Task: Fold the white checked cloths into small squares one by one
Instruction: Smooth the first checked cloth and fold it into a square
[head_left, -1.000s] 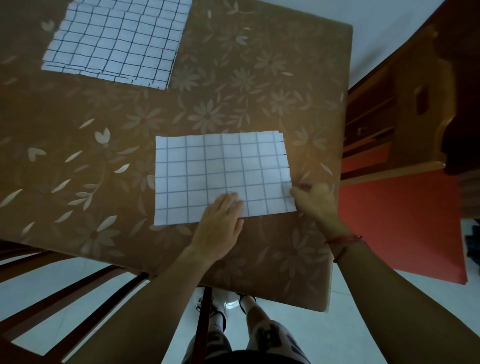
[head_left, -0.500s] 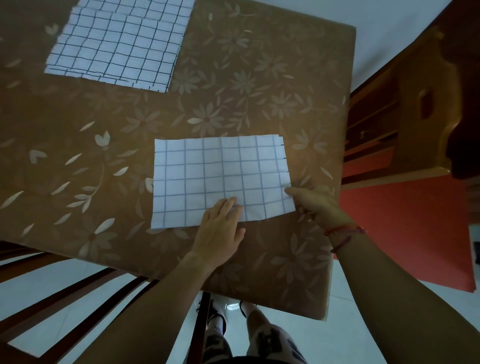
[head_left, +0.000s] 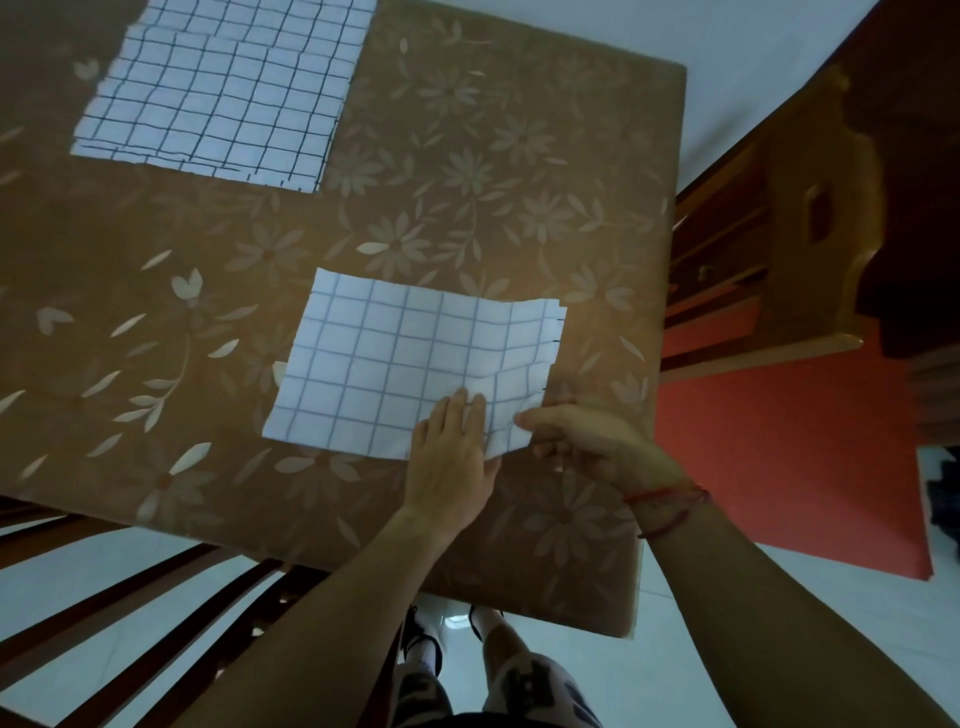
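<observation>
White checked cloth (head_left: 395, 364), folded to a rectangle with thin blue-grey grid lines, lies on the near right part of the brown table (head_left: 467, 208), its right edge near the table's right rim. On its near edge the left hand (head_left: 449, 467) lies flat, fingers straight and together, pressing the fabric down. Just beside it the right hand (head_left: 587, 441) pinches the cloth's near right corner between thumb and fingers. That corner is raised off the surface and creased. Layered edges show along the cloth's right side. A red string bracelet (head_left: 665, 499) circles the right wrist.

A stack of larger white cloths with dark grid lines (head_left: 218, 98) lies at the far left of the table, well apart from the working piece, its edges uneven.

The table covering carries a pale daisy-and-leaf print. A varnished wooden chair (head_left: 810, 218) stands beside the table's right rim, over a red mat (head_left: 779, 457) on the pale tiled floor (head_left: 753, 597). Dark wooden slats (head_left: 130, 597) show at near left. Patterned shorts (head_left: 535, 686) appear below the near edge, their print too blurred to read.
</observation>
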